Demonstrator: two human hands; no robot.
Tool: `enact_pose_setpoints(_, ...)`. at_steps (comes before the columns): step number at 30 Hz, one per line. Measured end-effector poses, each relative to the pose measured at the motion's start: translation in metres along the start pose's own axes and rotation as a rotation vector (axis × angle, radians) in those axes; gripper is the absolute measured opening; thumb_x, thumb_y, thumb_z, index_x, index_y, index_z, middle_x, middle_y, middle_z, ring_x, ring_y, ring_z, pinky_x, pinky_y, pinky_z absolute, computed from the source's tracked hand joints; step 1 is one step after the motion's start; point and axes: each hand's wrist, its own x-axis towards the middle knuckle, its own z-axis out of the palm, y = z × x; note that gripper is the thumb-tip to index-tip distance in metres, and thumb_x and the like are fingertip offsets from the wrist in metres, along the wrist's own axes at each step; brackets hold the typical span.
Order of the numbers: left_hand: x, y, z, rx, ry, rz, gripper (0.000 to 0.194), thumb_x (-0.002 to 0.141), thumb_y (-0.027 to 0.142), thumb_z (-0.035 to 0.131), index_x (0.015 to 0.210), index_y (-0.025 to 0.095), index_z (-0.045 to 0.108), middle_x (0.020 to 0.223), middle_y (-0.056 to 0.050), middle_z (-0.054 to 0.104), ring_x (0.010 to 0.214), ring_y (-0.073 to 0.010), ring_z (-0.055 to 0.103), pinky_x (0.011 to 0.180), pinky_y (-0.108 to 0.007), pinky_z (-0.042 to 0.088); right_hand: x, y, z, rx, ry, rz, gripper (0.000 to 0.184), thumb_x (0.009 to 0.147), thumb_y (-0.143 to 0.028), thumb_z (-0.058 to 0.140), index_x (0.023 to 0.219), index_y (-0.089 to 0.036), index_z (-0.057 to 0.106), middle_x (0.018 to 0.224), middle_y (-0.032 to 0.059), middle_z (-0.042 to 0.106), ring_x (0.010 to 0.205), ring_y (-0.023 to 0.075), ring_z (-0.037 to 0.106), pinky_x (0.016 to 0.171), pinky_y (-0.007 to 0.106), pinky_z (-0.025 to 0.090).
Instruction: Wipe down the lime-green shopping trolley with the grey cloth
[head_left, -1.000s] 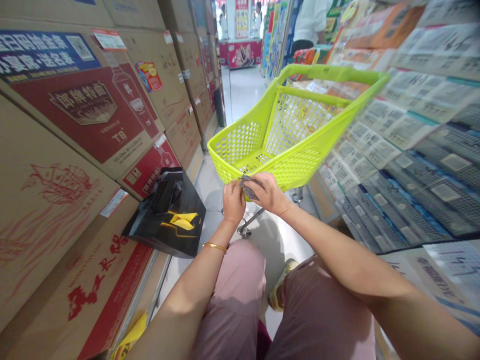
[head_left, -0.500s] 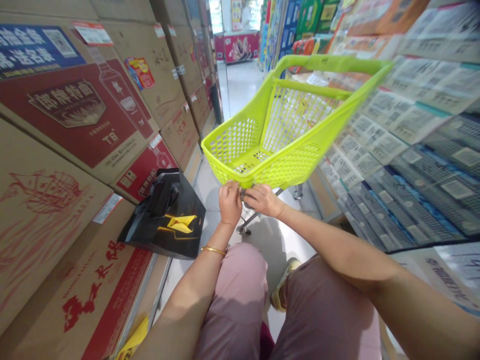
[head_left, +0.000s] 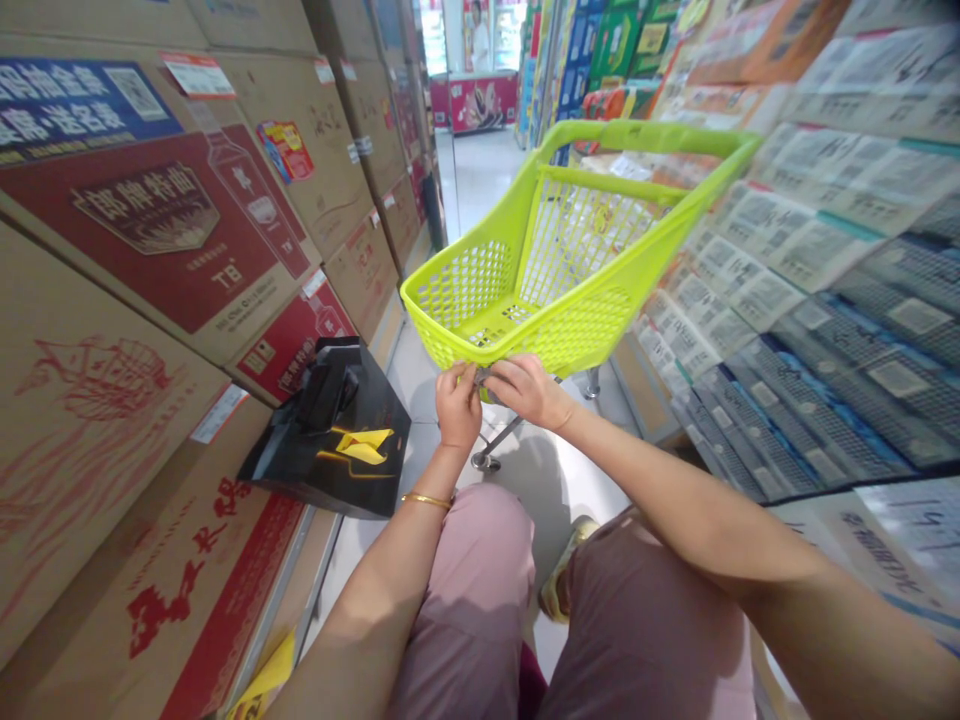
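A lime-green plastic shopping cart [head_left: 577, 336] stands in front of me, its basket's near end close to my hands. Just under that rim, my left hand [head_left: 459, 410] has its fingers bent and pinched together. My right hand [head_left: 529, 392] meets it from the other side, fingers also curled in. Between the fingertips shows a small dark grey piece [head_left: 481, 377], too small to name; whether it is fixed to the cart I cannot tell. Below the hands are the cart's thin metal frame and a caster [head_left: 486, 462].
A black gift bag [head_left: 367, 400] with a yellow tag stands left of my left hand. Stacked cartons [head_left: 150, 220] wall the left side. Packaged goods [head_left: 817, 330] pile up on the right. Far down the aisle are a red display [head_left: 482, 103] and a person [head_left: 479, 38].
The view has shifted slightly, and the cart's handle end appears a little further left and lower. Both hands stay at the near rim; the right fingers have moved slightly upward.
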Motion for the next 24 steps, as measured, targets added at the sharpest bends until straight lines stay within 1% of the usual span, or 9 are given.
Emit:
enact_pose_setpoints(2,-0.001,0.001,0.000,0.002,0.017,-0.006,0.021,0.090,0.020,0.044,0.098,0.019,0.063,0.100,-0.009,0.062,0.099,-0.0199,0.055,0.086,-0.038,0.046,0.007,0.003,-0.005,0.051,-0.028,0.053,0.026,0.093,-0.025,0.041,0.097,-0.022,0.066,0.095,0.0049,0.060,0.085,0.0165,0.047,0.076,0.032,0.034)
enact_pose_setpoints(4,-0.001,0.003,0.000,0.003,0.023,-0.013,0.020,0.091,0.021,0.043,0.094,0.019,0.063,0.098,-0.009,0.062,0.097,-0.0199,0.055,0.084,-0.037,0.046,0.010,0.006,-0.006,0.072,-0.039,0.074,0.029,0.094,-0.026,0.038,0.101,-0.021,0.065,0.096,0.0060,0.060,0.084,0.0164,0.049,0.076,0.032,0.036)
enact_pose_setpoints(7,0.000,0.005,-0.001,0.001,0.008,-0.017,0.020,0.091,0.022,0.043,0.099,0.018,0.061,0.098,-0.010,0.062,0.099,-0.0209,0.055,0.084,-0.037,0.046,0.008,0.009,0.002,0.081,-0.036,0.076,0.031,0.094,-0.027,0.036,0.104,-0.020,0.065,0.093,0.0062,0.060,0.082,0.0162,0.050,0.075,0.031,0.039)
enact_pose_setpoints(11,0.002,0.005,0.000,0.024,-0.017,-0.011,0.023,0.093,0.025,0.041,0.107,0.017,0.058,0.100,-0.010,0.063,0.101,-0.0218,0.056,0.088,-0.039,0.045,-0.005,0.010,0.019,0.131,-0.070,0.062,0.031,0.094,-0.027,0.036,0.099,-0.018,0.066,0.083,0.0045,0.060,0.076,0.0151,0.048,0.071,0.029,0.038)
enact_pose_setpoints(15,0.005,0.005,0.002,0.054,0.001,-0.008,0.022,0.094,0.028,0.041,0.103,0.018,0.059,0.098,-0.009,0.064,0.101,-0.0207,0.057,0.088,-0.038,0.045,-0.025,0.007,0.035,0.141,-0.100,0.038,0.027,0.093,-0.022,0.039,0.097,-0.018,0.066,0.089,0.0052,0.062,0.084,0.0153,0.050,0.076,0.029,0.038)
enact_pose_setpoints(18,0.006,0.005,0.004,0.060,0.008,0.001,0.020,0.093,0.028,0.043,0.101,0.017,0.059,0.096,-0.009,0.064,0.100,-0.0203,0.057,0.088,-0.037,0.045,-0.036,0.004,0.042,0.109,-0.116,-0.015,0.024,0.093,-0.020,0.042,0.095,-0.019,0.066,0.091,0.0048,0.062,0.087,0.0154,0.050,0.078,0.029,0.037)
enact_pose_setpoints(21,0.007,0.004,0.005,0.058,0.009,0.016,0.020,0.094,0.028,0.043,0.100,0.016,0.058,0.095,-0.009,0.064,0.101,-0.0204,0.057,0.088,-0.037,0.045,-0.036,0.004,0.042,0.062,-0.107,-0.065,0.024,0.093,-0.020,0.042,0.094,-0.019,0.066,0.092,0.0046,0.063,0.087,0.0157,0.049,0.078,0.030,0.036)
enact_pose_setpoints(24,0.007,0.003,0.004,0.058,-0.001,0.014,0.019,0.093,0.028,0.043,0.099,0.017,0.058,0.094,-0.009,0.064,0.099,-0.0204,0.057,0.088,-0.038,0.045,-0.025,0.007,0.033,0.032,-0.074,-0.058,0.024,0.093,-0.021,0.042,0.099,-0.021,0.065,0.096,0.0045,0.062,0.090,0.0163,0.048,0.079,0.030,0.037)
